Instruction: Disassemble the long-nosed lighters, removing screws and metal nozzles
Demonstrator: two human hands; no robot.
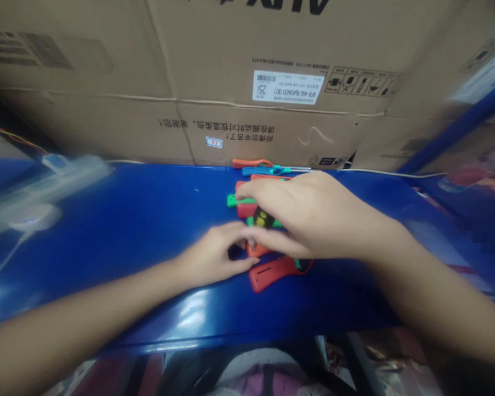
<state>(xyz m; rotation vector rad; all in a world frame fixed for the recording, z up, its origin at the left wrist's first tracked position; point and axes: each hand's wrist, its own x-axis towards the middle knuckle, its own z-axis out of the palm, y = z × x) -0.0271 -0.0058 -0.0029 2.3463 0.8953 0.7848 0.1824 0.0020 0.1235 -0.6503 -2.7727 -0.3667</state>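
Observation:
Several long-necked lighters lie in a column on the blue table [148,203]. At the back are an orange lighter [247,163] and a blue one [256,171]. A green lighter [231,201] and a red one [246,210] are partly under my right hand [313,214], which arches over the middle of the column, a black and yellow item [263,218] beneath it. My left hand [214,253] is at the left end of an orange lighter [258,249], thumb and fingers apart. Nearest me lies a red lighter [274,273]. What my right fingers hold is hidden.
A large cardboard box [214,66] stands along the table's back edge. At the left are a blurred power strip [66,181] and a white round device [35,216] with a cable. A blue post [449,132] rises at the right, near a blurred reddish object [470,173].

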